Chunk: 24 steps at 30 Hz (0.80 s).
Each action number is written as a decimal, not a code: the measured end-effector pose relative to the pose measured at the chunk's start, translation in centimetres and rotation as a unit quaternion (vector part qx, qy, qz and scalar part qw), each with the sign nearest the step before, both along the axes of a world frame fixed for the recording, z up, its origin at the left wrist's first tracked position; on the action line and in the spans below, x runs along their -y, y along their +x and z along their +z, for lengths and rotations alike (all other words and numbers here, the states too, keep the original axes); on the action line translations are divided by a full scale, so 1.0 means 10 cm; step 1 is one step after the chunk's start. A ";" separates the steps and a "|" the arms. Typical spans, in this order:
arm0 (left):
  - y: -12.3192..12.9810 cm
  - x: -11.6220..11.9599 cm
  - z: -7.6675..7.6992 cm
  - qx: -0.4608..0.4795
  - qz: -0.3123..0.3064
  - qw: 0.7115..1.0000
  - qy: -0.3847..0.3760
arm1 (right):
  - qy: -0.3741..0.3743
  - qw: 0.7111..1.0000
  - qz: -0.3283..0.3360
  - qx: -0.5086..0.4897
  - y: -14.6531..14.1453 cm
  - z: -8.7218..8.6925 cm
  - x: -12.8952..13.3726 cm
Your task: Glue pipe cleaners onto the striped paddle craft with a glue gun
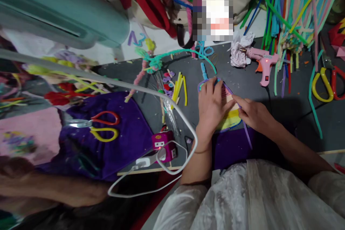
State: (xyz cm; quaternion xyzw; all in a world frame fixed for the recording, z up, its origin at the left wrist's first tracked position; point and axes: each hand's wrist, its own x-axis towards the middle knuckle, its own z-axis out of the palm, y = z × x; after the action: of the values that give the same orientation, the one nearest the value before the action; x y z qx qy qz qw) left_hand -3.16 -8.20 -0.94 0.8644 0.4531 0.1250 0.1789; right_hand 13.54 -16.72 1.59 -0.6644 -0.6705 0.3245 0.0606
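A flat panel of pipe cleaners (232, 118), with yellow, pale peach and pink bands and a purple-blue edge, lies before me on the table. My left hand (211, 100) rests flat across its left part, fingers stretched towards the far edge and thumb pointing right. At the panel's right edge my right hand (252, 111) is closed in a pinch on a purple pipe cleaner (247, 136), whose loose end hangs towards me. The hands hide much of the panel. Just beyond it a short blue pipe-cleaner piece (203, 70) sticks out.
A pink glue gun (264, 63) lies beyond my right hand, near bundled pipe cleaners (293, 18) and scissors (323, 86). At left are a power adapter (164, 146), a white cable (185, 118) crossing close to my left arm, more scissors (105, 125) and another person's arm (61, 187).
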 end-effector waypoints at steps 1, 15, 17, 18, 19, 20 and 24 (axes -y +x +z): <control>0.00 0.00 0.00 0.002 -0.001 1.000 0.002 | 0.003 1.000 0.000 -0.003 0.00 -0.01 0.00; 0.07 0.02 -0.19 0.005 0.010 1.000 0.007 | 0.037 0.998 -0.041 -0.027 0.07 -0.10 0.01; 0.09 0.01 -0.21 0.012 0.013 1.000 0.005 | 0.025 0.998 -0.035 -0.039 0.12 -0.12 -0.02; 0.10 0.01 -0.21 0.014 0.012 1.000 0.003 | 0.015 0.998 -0.032 -0.055 0.15 -0.12 -0.04; 0.11 0.00 -0.20 0.014 0.009 1.000 0.001 | 0.008 0.996 -0.032 -0.077 0.18 -0.13 -0.06; 0.12 0.00 -0.19 0.012 0.007 1.000 -0.003 | 0.007 0.994 -0.038 -0.102 0.22 -0.14 -0.08; 0.16 -0.01 -0.11 -0.007 0.004 1.000 -0.016 | -0.006 0.968 -0.106 -0.227 0.35 -0.19 -0.10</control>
State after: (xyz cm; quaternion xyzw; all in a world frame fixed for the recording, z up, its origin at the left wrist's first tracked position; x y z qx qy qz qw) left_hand -1.59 -8.15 -1.99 0.8602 0.4600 0.1128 0.1892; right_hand 16.99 -15.68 -0.31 -0.6411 -0.5625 0.4628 0.2417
